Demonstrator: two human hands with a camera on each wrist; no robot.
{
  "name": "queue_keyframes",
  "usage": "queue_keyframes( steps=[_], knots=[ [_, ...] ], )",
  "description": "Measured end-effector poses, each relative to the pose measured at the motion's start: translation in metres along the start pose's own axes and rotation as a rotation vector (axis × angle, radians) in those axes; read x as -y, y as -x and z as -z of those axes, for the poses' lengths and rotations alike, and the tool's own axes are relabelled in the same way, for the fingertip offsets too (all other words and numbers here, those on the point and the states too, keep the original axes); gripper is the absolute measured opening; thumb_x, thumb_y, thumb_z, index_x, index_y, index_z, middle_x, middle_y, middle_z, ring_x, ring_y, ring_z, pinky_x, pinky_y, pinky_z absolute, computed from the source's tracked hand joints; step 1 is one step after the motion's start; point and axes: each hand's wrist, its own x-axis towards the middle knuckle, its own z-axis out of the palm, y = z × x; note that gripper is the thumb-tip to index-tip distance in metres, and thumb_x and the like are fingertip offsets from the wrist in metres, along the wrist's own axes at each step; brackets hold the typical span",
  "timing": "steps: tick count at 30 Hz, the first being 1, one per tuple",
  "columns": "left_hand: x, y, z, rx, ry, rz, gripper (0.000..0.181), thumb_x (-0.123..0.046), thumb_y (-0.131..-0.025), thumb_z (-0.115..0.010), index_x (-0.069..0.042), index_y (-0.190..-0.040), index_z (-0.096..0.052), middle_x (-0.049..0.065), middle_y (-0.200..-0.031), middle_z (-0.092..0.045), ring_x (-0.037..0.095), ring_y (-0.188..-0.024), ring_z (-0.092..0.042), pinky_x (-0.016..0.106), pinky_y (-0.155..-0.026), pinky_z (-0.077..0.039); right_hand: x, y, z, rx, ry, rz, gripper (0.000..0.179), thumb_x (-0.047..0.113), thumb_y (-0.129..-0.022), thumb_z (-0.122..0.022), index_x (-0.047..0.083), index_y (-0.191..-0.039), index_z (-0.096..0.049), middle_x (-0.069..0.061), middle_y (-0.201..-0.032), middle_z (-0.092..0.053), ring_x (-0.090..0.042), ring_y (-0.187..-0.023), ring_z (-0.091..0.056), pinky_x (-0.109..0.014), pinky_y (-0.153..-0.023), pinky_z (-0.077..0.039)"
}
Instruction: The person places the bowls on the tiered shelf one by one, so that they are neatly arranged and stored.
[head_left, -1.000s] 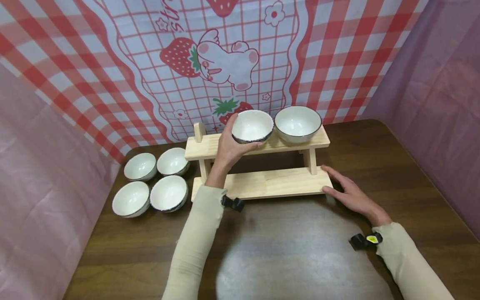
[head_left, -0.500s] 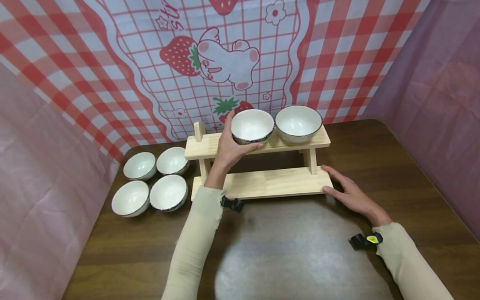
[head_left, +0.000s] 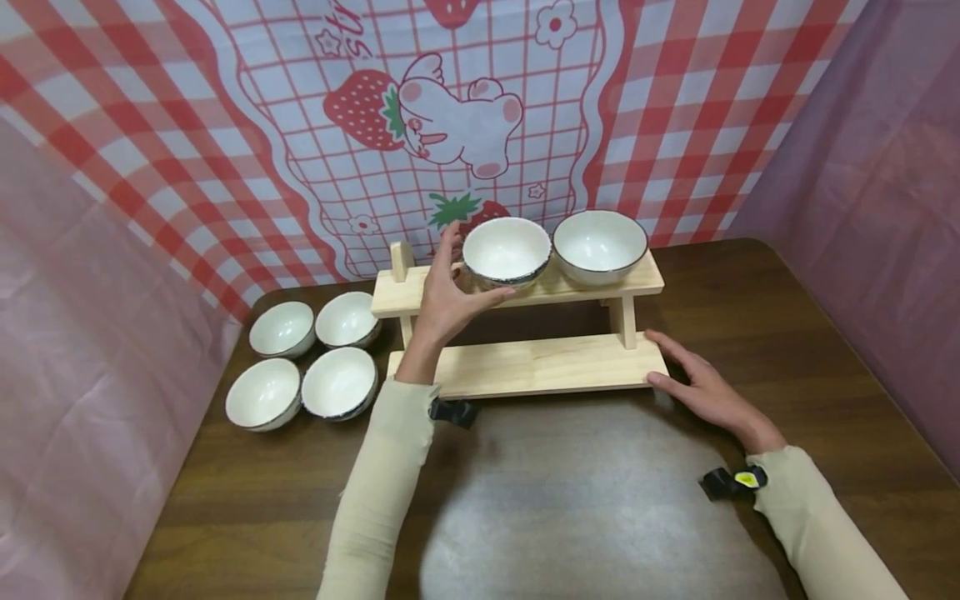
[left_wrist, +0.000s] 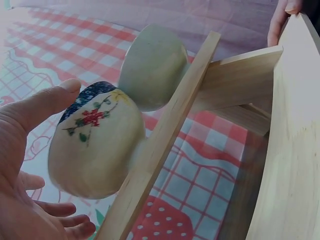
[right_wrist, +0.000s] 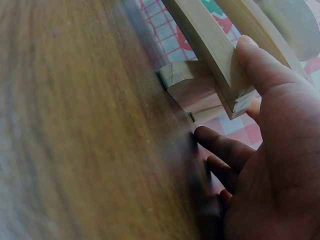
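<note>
A two-tier wooden display stand [head_left: 540, 367] holds two bowls on its upper board. My left hand [head_left: 444, 307] is beside the left one, a white bowl [head_left: 506, 248] with a dark-blue rim patch and a red flower painted outside. In the left wrist view the thumb [left_wrist: 47, 105] is just off that bowl's rim, and the spread fingers stand apart from its wall. To its right is a plain pale bowl [head_left: 600, 243] with a dark rim. My right hand [head_left: 701, 390] holds the right end of the lower board, thumb at its front corner and fingers at the back.
Several more bowls [head_left: 341, 383] are grouped on the brown table [head_left: 247, 508], left of the stand. A short wooden peg [head_left: 401, 260] rises from the upper board's left end. Behind hangs a red-and-white checked cloth [head_left: 675, 125]; pink curtains flank the table.
My left hand has let go of the flowered bowl and drawn slightly left and down, fingers spread. The bowl stays on the upper board. My right hand keeps its place.
</note>
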Motion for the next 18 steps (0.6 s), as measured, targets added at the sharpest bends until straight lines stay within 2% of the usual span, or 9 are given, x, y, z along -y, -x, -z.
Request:
queue_keyframes(
  steps=[9, 16, 18],
  knots=[
    [0.001, 0.01, 0.015, -0.019, 0.004, 0.01, 0.114, -0.019, -0.068, -0.093, -0.015, -0.159, -0.025, 0.01, -0.163, -0.034, 0.029, -0.149, -0.034, 0.047, -0.12, -0.035, -0.002, 0.0, -0.001, -0.006, 0.0, 0.015, 0.068, 0.025, -0.099, -0.062, 0.019, -0.159, -0.029, -0.016, -0.162, -0.034, -0.009, -0.146, -0.031, -0.005, -0.103, -0.024],
    [0.006, 0.021, 0.027, -0.033, -0.019, -0.003, 0.108, -0.02, -0.071, -0.091, -0.017, -0.158, -0.028, 0.012, -0.161, -0.036, 0.031, -0.148, -0.036, 0.047, -0.12, -0.035, 0.0, 0.0, 0.0, 0.001, 0.008, -0.001, 0.069, 0.026, -0.1, -0.061, 0.019, -0.159, -0.028, -0.016, -0.163, -0.033, -0.03, -0.147, -0.032, -0.015, -0.109, -0.028],
    [0.008, 0.024, 0.031, -0.036, -0.025, -0.003, 0.107, -0.019, -0.072, -0.09, -0.017, -0.159, -0.027, 0.012, -0.161, -0.036, 0.031, -0.148, -0.035, 0.047, -0.121, -0.034, 0.001, 0.0, 0.0, 0.003, 0.008, -0.003, 0.069, 0.026, -0.1, -0.061, 0.019, -0.159, -0.028, -0.016, -0.163, -0.033, -0.032, -0.146, -0.033, -0.019, -0.11, -0.03]
  ],
)
